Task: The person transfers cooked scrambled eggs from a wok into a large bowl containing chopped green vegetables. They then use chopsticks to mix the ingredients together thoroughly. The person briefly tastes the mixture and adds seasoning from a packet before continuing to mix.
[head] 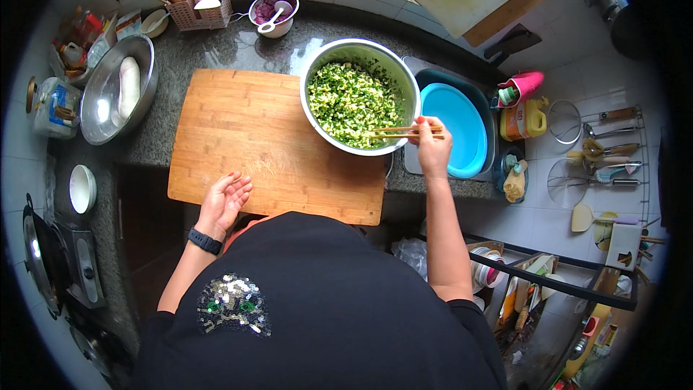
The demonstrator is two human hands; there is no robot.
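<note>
My right hand (432, 143) grips a pair of wooden chopsticks (400, 132) at the near right rim of a large metal bowl (414, 92). The tips rest in a chopped green and pale yellow filling (354, 103) in that bowl. The bowl stands over the right back corner of a bamboo cutting board (238, 130). My left hand (227, 200) holds nothing; it is palm up with the fingers loosely bent and apart, at the board's near left edge, a dark watch on its wrist.
Left, a wide metal basin (146, 86) holds a pale lump of dough (129, 86). Behind the board are a small bowl of purple food (291, 19) and a utensil basket (197, 16). A blue basin (455, 124) sits in the sink at right. A white bowl (83, 189) stands near the stove.
</note>
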